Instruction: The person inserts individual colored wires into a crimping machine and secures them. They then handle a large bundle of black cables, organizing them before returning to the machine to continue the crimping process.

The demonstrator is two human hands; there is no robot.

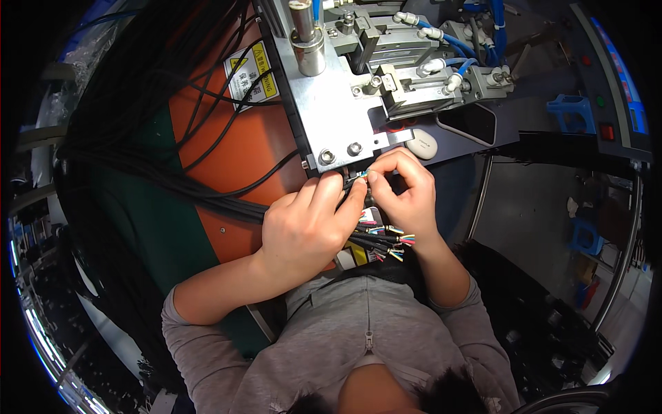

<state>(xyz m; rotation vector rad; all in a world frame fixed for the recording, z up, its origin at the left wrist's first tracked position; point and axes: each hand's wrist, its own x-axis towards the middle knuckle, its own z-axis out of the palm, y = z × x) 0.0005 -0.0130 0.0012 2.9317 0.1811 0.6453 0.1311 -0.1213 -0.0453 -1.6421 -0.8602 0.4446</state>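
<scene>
Just below the front edge of a flat, silver metal machine plate (331, 114), thin, multicoloured wires (362, 176) sit between the fingertips. The bare left hand (302, 222) and bare right hand (409, 190) both pinch them, thumb against forefinger. Round, black cables (224, 203) run beneath the left hand, their frayed, colourful ends (404, 240) fanning out nearby.

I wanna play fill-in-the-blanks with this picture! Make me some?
1. The left hand and right hand meet at colourful w____.
2. The big bundle of cables is ____ in colour.
3. In the picture, the white case lies to the ____ of the phone.
4. The sleeves are ____ in colour.

Missing words: wires; black; left; grey.
</scene>
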